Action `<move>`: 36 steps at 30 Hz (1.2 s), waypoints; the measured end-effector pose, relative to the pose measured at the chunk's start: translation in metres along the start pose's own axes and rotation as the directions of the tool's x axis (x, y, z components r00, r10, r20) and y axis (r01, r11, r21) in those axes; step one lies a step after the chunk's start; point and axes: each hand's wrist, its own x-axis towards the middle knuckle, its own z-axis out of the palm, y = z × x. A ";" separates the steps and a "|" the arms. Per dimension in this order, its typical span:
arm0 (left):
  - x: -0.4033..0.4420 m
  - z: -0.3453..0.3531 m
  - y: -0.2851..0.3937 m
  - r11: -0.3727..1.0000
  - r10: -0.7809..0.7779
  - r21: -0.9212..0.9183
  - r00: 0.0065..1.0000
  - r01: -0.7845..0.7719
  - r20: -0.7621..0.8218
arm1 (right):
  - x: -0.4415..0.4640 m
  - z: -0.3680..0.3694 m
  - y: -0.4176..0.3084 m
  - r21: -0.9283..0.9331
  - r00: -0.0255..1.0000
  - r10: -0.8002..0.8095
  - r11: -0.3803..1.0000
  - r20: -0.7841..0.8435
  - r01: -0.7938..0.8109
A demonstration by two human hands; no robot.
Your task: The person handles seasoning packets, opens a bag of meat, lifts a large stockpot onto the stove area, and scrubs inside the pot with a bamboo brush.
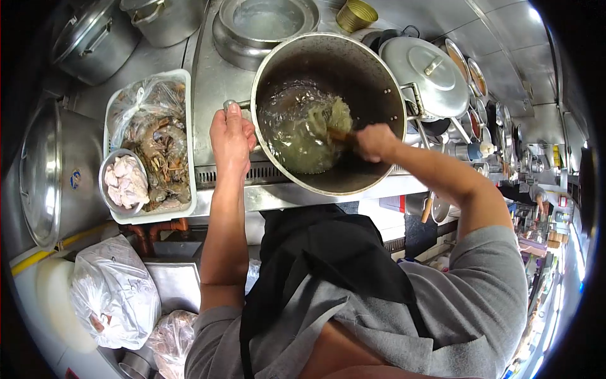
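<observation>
A large deep metal pot (315,60) is tipped toward me, with cloudy greenish water (309,155) in its bottom. My left hand (231,136) is closed around the pot's side handle (235,103). Inside the pot, my right hand (375,143) grips a tool by its brown wooden handle (341,134). The tool's far end meets a pale green, blurred mass (331,117) in the water; I cannot make out its exact kind. Ripples and splashes show around it.
At left stands a white tub (189,142) of shrimp with a bowl of pale raw meat (125,182). Behind are a wide metal pot (235,47) and a gold tin (356,16). A lidded pot (424,72) sits at right. Plastic bags (113,290) lie below left.
</observation>
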 end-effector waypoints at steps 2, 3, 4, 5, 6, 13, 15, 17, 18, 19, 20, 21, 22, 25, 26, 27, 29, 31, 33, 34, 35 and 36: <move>-0.004 0.004 0.003 1.000 -0.014 0.006 1.000 0.014 -0.010 | 0.000 0.035 -0.020 -0.058 0.991 -0.132 0.990 -0.034 0.130; -0.004 0.006 0.006 1.000 -0.014 0.019 1.000 0.014 -0.005 | 0.001 0.031 -0.029 -0.062 0.990 -0.139 0.989 -0.026 0.137; -0.002 0.006 0.007 1.000 -0.019 0.017 1.000 0.020 -0.011 | 0.003 0.024 -0.043 -0.020 0.983 -0.161 0.987 -0.092 0.160; 0.001 0.004 0.008 0.998 -0.038 0.053 0.999 0.037 0.003 | 0.004 0.020 -0.057 0.024 0.971 -0.177 0.983 -0.160 0.183; 0.004 0.002 0.010 0.995 -0.052 0.090 0.998 0.050 0.021 | 0.008 0.016 -0.065 0.026 0.971 -0.175 0.983 -0.160 0.182; 0.006 -0.010 0.006 0.996 -0.027 0.084 0.999 0.025 0.026 | 0.019 -0.002 -0.043 0.017 0.982 -0.089 0.996 -0.167 0.093; 0.008 -0.014 0.003 0.998 -0.021 0.062 1.000 0.021 -0.001 | 0.009 0.006 -0.019 -0.145 0.986 -0.167 0.976 -0.021 0.163; 0.010 -0.017 0.000 0.999 -0.033 0.022 0.999 0.033 -0.002 | 0.008 0.022 -0.020 -0.215 0.976 -0.213 0.952 0.041 0.217; 0.011 -0.015 0.001 0.999 -0.038 0.020 0.999 0.038 -0.009 | 0.007 0.026 -0.029 -0.148 0.965 -0.256 0.958 -0.056 0.246; 0.010 -0.012 0.004 0.998 -0.041 0.041 0.999 0.041 0.004 | 0.008 0.028 -0.038 -0.082 0.945 -0.289 0.957 -0.153 0.279; 0.009 -0.008 0.007 0.997 -0.041 0.061 0.999 0.040 0.019 | 0.015 0.025 -0.049 -0.084 0.945 -0.291 0.956 -0.149 0.281; 0.012 -0.006 0.009 0.992 -0.062 0.110 0.998 0.061 0.005 | 0.030 0.015 -0.061 0.008 0.948 -0.242 0.969 -0.206 0.249; 0.012 -0.007 0.010 0.992 -0.057 0.110 0.998 0.056 0.001 | 0.042 0.009 -0.066 0.107 0.948 -0.187 0.970 -0.257 0.221; 0.011 -0.007 0.009 0.993 -0.037 0.113 0.999 0.034 0.020 | 0.075 0.001 -0.045 0.142 0.933 -0.046 0.984 -0.358 0.103; 0.009 -0.005 0.006 0.994 -0.039 0.107 0.999 0.036 0.026 | 0.078 -0.005 -0.034 0.183 0.934 0.024 0.982 -0.355 0.044; 0.008 -0.004 0.005 0.995 -0.019 0.094 1.000 0.017 0.018 | 0.076 -0.012 -0.022 0.193 0.940 0.071 0.981 -0.335 -0.006; 0.007 -0.005 0.002 0.996 0.006 0.084 1.000 -0.007 0.008 | 0.065 -0.013 -0.002 0.205 0.941 0.126 0.977 -0.314 -0.062; 0.004 -0.004 0.002 0.998 0.012 0.062 1.000 -0.012 0.007 | 0.048 -0.006 0.007 -0.010 0.999 0.047 0.999 -0.006 -0.047; 0.005 -0.003 0.002 0.999 0.010 0.046 1.000 -0.010 0.004 | 0.009 0.013 -0.021 -0.066 0.996 -0.078 0.995 -0.030 0.076; 0.007 -0.002 0.004 0.998 0.003 0.059 1.000 -0.003 0.002 | -0.005 0.018 -0.035 0.014 0.982 -0.135 0.990 -0.131 0.138; 0.008 -0.001 0.005 0.997 -0.005 0.071 1.000 0.005 -0.002 | 0.001 0.020 -0.036 0.016 0.983 -0.132 0.991 -0.128 0.135; 0.009 -0.001 0.007 0.998 -0.007 0.067 1.000 0.007 0.001 | 0.012 0.023 -0.033 0.090 0.984 -0.068 0.992 -0.166 0.083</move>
